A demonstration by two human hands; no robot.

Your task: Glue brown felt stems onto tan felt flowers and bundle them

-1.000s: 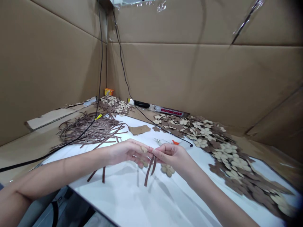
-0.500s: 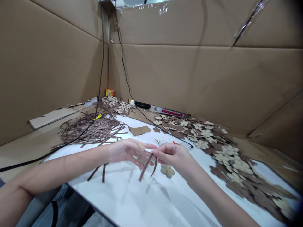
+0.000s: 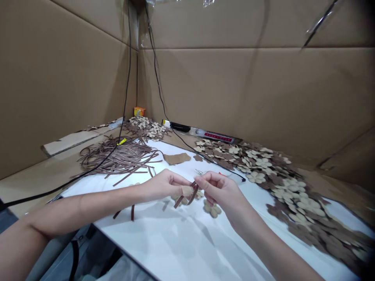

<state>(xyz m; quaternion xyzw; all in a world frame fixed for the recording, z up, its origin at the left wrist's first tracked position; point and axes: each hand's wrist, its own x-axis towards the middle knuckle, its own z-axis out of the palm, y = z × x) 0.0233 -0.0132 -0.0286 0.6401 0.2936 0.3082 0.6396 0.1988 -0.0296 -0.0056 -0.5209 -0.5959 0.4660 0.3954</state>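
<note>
Well, at the far left a pale cardboard strip (image 3: pixel 68 142) lies on the bench, and beside it, at the edge of the white board (image 3: pixel 164 242), sits a loose tangle of brown strips (image 3: pixel 117 158), likely felt, crossed by a black cable (image 3: pixel 99 164). Behind the tangle are a small orange box (image 3: pixel 139 111) and a modest heap of tan and brown flower cut-outs (image 3: pixel 143 128). Two short dark strips (image 3: pixel 132 212) lie on the board nearer the person.

The left hand (image 3: pixel 162 185) is closed in a pinch on a tan flower piece (image 3: pixel 186 190), held just above the board between both hands. Dark brown strips (image 3: pixel 185 199) hang from that spot, and the right hand (image 3: pixel 219 191) pinches them with its fingertips (image 3: pixel 197 182). The join is small and partly hidden, so it seems, though I can't be sure, that no strip is fixed to the piece yet.

Just beyond the hands lies a brown felt scrap (image 3: pixel 176 158), with a pointed metal tip (image 3: pixel 199 171) near the right hand and a loose tan flower (image 3: pixel 212 208) in front of it. Farther right, a broad drift of flower cut-outs (image 3: pixel 263 171) spreads along the board. Most of the flowers and strips lie in their heaps, with only this one piece in hand.
</note>
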